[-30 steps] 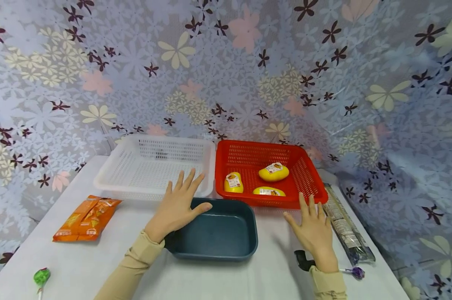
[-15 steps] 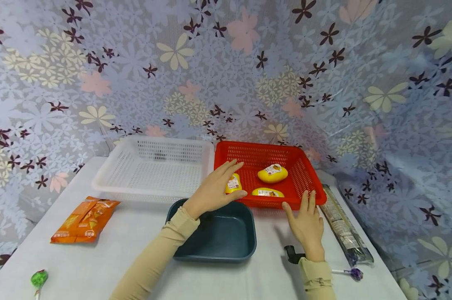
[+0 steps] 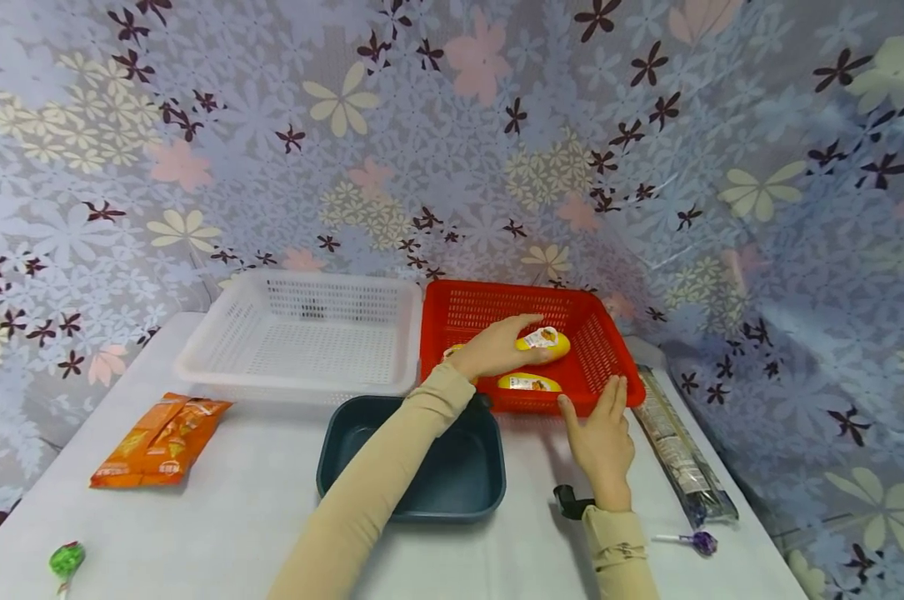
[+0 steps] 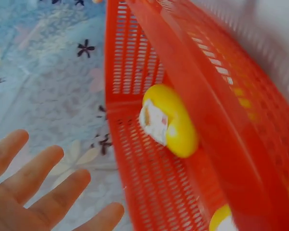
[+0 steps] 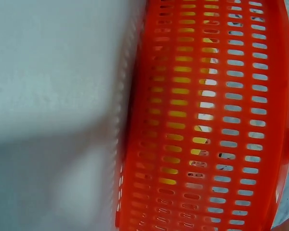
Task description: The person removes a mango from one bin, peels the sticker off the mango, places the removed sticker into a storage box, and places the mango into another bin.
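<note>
My left hand (image 3: 491, 348) is over the red basket (image 3: 517, 293), thumb and fingers spread at the left end of a yellow mango (image 3: 551, 342) with a white label. In the left wrist view its fingers (image 4: 62, 195) are straight and apart, with a labelled mango (image 4: 182, 129) in the basket beyond. Another mango (image 3: 528, 383) lies by the front wall, and a third is mostly hidden behind my left hand. My right hand (image 3: 604, 446) is at the basket's front right corner, fingertips right at the rim. The right wrist view shows the slotted wall (image 5: 219, 115) and yellow through it.
A white basket (image 3: 312, 337) stands left of the red one. A dark blue bin (image 3: 440, 508) sits in front, under my left forearm. An orange snack bag (image 3: 159, 442) and green lollipop (image 3: 66, 560) lie left; a long clear packet (image 3: 680, 442) and purple lollipop (image 3: 702, 543) lie right.
My left hand has moved right, from above the white basket and the bin to the mango in the red basket. My right hand has shifted slightly left and stays by the basket corner.
</note>
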The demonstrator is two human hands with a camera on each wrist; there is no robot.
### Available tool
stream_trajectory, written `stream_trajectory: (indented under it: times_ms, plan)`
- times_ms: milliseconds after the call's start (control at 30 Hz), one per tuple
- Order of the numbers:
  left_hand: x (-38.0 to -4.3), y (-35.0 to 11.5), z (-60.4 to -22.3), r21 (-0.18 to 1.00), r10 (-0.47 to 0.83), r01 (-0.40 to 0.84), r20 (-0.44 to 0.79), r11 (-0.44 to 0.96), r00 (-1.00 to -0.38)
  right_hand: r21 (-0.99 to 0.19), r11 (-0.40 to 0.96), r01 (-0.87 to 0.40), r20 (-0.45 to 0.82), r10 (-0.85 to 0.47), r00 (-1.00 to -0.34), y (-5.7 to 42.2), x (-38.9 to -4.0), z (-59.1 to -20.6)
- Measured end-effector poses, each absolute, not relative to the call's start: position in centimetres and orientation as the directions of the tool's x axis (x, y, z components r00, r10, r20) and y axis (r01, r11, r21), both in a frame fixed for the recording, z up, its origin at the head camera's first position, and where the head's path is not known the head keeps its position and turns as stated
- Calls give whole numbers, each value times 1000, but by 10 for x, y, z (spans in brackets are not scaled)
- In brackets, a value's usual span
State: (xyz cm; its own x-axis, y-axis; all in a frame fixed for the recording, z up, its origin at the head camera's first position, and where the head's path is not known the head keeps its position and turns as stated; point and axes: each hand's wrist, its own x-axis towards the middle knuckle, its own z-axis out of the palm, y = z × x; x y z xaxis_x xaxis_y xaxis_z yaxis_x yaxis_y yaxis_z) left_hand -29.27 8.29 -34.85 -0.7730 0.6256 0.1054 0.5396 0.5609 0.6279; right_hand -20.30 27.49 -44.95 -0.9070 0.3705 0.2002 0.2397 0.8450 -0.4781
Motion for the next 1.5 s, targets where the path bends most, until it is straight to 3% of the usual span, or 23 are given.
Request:
stream_trajectory:
  times_ms: [200, 367, 533, 700, 933, 1167, 1300, 1500]
  plan:
    - [-302, 104, -357, 670, 618, 464, 10, 579, -786, -501, 818, 282, 210, 431, -878, 280, -204, -451]
    - [-314, 106, -367, 746, 653, 412, -41, 523, -756, -513, 811, 282, 223, 443, -869, 285, -205, -451]
    - [-331, 104, -376, 871, 677, 223, -156, 438, -719, -517, 805, 292, 195, 443, -875, 286, -206, -450]
    - [-348, 105, -383, 897, 695, 92, -266, 432, -668, -514, 809, 285, 195, 434, -880, 287, -208, -450]
    - [-368, 111, -393, 875, 753, 79, -362, 478, -549, -515, 811, 279, 198, 429, -881, 288, -207, -451]
    - [-375, 110, -408, 805, 810, 219, -454, 552, -372, -516, 813, 272, 187, 416, -890, 284, -204, -453]
    - [-383, 115, -418, 791, 819, 261, -461, 554, -341, -514, 814, 268, 199, 418, -886, 284, -205, -453]
    - [-391, 121, -428, 752, 796, 301, -467, 586, -385, -518, 810, 275, 202, 428, -881, 285, -205, -453]
